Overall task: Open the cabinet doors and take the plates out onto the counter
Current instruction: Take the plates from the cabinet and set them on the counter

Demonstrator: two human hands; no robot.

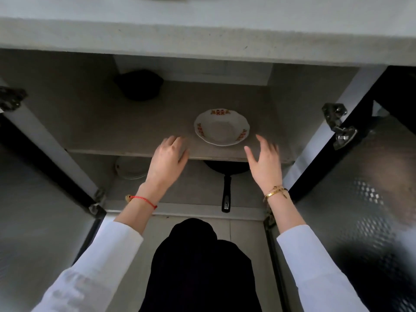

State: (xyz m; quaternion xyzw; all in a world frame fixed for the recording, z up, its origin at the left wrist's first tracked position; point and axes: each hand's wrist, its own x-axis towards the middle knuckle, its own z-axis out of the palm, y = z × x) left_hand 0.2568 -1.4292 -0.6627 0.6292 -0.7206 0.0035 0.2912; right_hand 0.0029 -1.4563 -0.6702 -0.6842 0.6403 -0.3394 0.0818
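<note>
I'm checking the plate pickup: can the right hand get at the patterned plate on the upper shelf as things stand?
Probably yes. The right hand is open at the shelf edge just right of the plate; both doors are open and nothing lies between them.

No words, numbers, labels or brand marks can be read anywhere in this view. The closest thing to a marking is on the plate (222, 127) — clusters of red and orange decoration spaced round its rim, a pattern rather than lettering. The left sleeve (74, 287) carries faint pale shapes near the bottom edge of the frame that might be print, but they are too blurred to make out as letters or anything else.
</note>
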